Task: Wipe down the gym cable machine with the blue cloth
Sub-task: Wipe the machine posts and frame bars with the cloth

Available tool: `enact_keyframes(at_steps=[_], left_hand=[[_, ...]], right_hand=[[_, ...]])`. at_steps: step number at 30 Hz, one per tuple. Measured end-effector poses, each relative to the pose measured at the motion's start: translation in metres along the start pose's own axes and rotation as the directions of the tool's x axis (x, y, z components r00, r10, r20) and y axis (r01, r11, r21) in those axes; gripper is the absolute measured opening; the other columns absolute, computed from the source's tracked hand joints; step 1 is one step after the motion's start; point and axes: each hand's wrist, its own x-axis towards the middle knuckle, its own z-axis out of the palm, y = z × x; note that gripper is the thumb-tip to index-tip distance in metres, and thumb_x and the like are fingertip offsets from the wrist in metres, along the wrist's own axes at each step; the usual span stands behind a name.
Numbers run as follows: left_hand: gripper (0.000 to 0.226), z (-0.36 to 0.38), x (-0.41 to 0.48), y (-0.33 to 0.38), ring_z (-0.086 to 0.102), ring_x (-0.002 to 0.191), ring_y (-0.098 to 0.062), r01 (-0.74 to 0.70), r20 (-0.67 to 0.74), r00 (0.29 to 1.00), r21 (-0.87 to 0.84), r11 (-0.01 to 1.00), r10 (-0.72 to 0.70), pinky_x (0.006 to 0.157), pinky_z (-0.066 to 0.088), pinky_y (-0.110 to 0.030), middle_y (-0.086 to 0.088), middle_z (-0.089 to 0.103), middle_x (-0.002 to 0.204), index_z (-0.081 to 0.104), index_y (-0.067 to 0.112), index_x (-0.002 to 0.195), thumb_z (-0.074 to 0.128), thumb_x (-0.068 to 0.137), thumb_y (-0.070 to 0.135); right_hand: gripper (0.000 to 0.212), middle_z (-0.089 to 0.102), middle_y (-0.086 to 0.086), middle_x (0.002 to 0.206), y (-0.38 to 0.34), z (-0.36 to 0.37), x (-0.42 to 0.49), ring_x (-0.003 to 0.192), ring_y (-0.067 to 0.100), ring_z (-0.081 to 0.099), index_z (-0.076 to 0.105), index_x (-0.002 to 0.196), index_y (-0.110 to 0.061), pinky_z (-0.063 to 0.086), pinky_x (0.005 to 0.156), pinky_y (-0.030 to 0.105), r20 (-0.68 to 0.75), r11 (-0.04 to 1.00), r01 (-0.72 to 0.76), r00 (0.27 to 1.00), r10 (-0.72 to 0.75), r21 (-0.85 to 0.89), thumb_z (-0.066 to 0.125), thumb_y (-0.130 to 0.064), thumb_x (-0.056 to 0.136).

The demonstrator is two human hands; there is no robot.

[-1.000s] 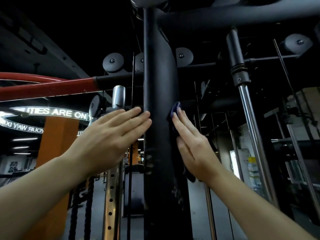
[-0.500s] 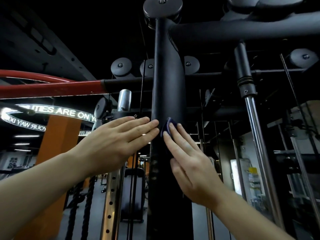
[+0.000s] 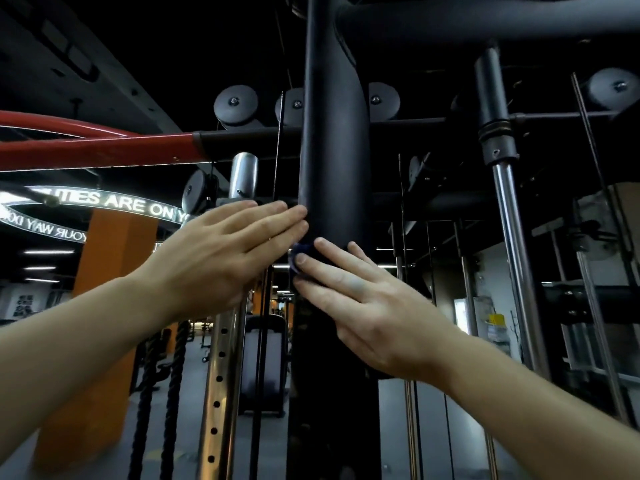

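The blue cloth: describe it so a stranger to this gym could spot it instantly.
Find the thick black vertical post at centre. The right hand presses flat on it; the dark blue cloth peeks out under its fingertips. It is the only blue fabric among black and chrome metal.

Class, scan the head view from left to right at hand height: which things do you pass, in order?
orange pillar → left hand → blue cloth → right hand → chrome bar
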Motion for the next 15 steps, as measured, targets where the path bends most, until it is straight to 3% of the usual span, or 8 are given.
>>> enact_keyframes(at_steps=[8, 12, 15], left_hand=[[0.072, 0.0, -0.008, 0.007, 0.034, 0.153, -0.03, -0.039, 0.061, 0.997, 0.027, 0.999, 0.037, 0.124, 0.028, -0.046, -0.013, 0.027, 0.17, 0.03, 0.009, 0.163, 0.046, 0.095, 0.025], [0.075, -0.003, -0.015, 0.009, 0.031, 0.155, -0.029, -0.011, 0.094, 0.995, 0.013, 1.0, 0.01, 0.124, 0.028, -0.047, -0.012, 0.026, 0.171, 0.029, 0.01, 0.163, 0.047, 0.093, 0.029], [0.078, -0.005, -0.025, 0.023, 0.029, 0.156, -0.028, -0.008, 0.094, 0.995, -0.06, 0.998, 0.014, 0.125, 0.025, -0.046, -0.011, 0.025, 0.171, 0.033, 0.011, 0.162, 0.051, 0.09, 0.033]], right_hand=[[0.052, 0.027, 0.009, 0.167, -0.018, 0.014, -0.024, 0.158, 0.03, 0.014, 0.041, 0.155, -0.011, 0.028, 0.12, 0.061, -0.047, 0.995, -0.087, 0.995, 0.089, 0.041, 0.047, -0.021, 0.104], [0.058, 0.018, 0.008, 0.17, -0.023, 0.013, -0.009, 0.159, 0.026, 0.006, 0.031, 0.159, -0.012, 0.024, 0.122, 0.06, -0.088, 0.947, -0.276, 0.952, 0.293, 0.167, 0.043, -0.028, 0.105], [0.065, 0.011, 0.006, 0.172, -0.04, 0.021, -0.026, 0.159, 0.026, 0.002, 0.023, 0.161, -0.012, 0.025, 0.122, 0.06, -0.065, 0.912, -0.342, 0.929, 0.364, 0.226, 0.044, -0.03, 0.102]])
